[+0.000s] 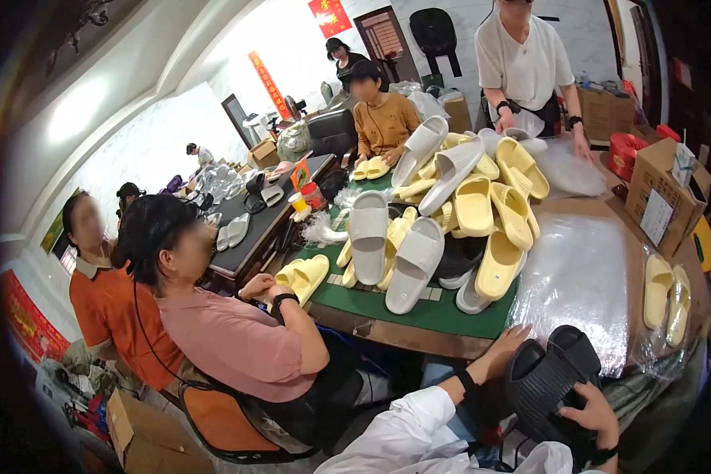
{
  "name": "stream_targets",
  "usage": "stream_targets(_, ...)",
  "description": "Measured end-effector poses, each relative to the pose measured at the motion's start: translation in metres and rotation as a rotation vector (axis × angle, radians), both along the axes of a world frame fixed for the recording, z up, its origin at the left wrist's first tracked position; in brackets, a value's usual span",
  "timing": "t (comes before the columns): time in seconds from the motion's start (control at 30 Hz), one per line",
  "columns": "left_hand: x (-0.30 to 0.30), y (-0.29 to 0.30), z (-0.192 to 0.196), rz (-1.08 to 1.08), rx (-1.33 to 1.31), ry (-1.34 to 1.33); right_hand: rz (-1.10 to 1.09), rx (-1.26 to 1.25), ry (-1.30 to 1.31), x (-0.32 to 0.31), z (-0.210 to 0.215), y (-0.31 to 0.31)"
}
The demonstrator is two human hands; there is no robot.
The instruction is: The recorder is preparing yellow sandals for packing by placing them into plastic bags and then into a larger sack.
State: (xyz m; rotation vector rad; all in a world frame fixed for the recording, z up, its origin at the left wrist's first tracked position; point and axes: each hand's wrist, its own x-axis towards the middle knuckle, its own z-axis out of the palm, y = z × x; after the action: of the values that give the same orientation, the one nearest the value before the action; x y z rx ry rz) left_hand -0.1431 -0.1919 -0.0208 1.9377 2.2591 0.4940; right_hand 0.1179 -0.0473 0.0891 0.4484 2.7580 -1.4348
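Observation:
A pair of black slippers (pixel 539 387) with ribbed straps is held low at the table's front edge, one slipper partly over the other. My right hand (pixel 595 415) grips the pair from the right, its thumb and fingers spread over the straps. Left of them, my left hand (pixel 504 353) reaches to the table edge with its fingers stretched out; the slippers partly hide it. Beyond the hands lies a stack of clear plastic bags (pixel 573 288). A bagged pair of yellow slippers (pixel 657 291) rests on the table to the right.
A heap of yellow and grey slippers (pixel 474 205) covers the green mat (pixel 340 304). At the left sits a person in pink (pixel 245 336); a person in white (pixel 525 67) stands across, handling plastic bags. A cardboard box (pixel 663 193) occupies the right side.

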Motion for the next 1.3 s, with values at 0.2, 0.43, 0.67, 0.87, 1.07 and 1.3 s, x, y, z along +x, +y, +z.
stream_targets(0.2, -0.003, 0.021, 0.042, -0.046, -0.185, -0.208, 0.048, -0.075, 0.096, 0.005, 0.006, -0.004)
stream_targets(0.43, -0.006, 0.034, -0.007, -0.004, 0.098, 0.104, 0.061, -0.044, 0.026, 0.016, 0.009, -0.004)
stream_targets(0.67, -0.009, 0.035, 0.016, 0.084, -0.068, 0.092, 0.382, -0.042, 0.029, 0.004, 0.008, -0.016)
stream_targets(0.87, -0.021, 0.037, 0.037, 0.144, 0.294, 0.027, 0.384, -0.038, 0.098, 0.000, 0.002, -0.013)
stream_targets(1.07, -0.004, 0.047, 0.048, 0.181, 0.571, -0.101, 0.193, -0.057, 0.283, 0.000, 0.005, -0.014)
stream_targets(1.3, 0.005, 0.050, 0.045, 0.345, 0.717, -0.401, 0.146, 0.002, 0.290, 0.004, 0.006, -0.013)
